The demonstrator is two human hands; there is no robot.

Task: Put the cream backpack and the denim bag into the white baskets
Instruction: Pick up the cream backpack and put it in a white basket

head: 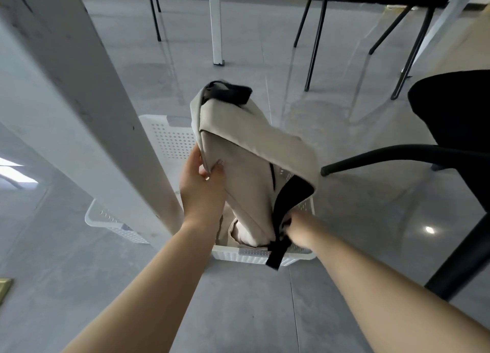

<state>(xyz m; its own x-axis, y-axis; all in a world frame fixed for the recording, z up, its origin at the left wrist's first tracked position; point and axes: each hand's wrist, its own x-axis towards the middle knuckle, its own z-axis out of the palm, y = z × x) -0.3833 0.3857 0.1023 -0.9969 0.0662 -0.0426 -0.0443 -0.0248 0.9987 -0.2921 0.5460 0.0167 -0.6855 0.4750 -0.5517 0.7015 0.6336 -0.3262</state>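
The cream backpack (246,151) with black straps stands tilted in a white perforated basket (169,138) on the floor, its lower end inside and its top leaning away from me. My left hand (201,185) grips the backpack's left edge. My right hand (297,233) holds a black strap at its near bottom corner, by the basket's front rim. A second white basket (111,222) sits to the left, partly hidden behind a white table leg. The denim bag is out of sight.
A thick white table leg (87,101) slants across the left, close to my left hand. A black chair (450,130) stands at the right, its arm reaching toward the backpack. More chair legs and a white post stand on the grey floor behind.
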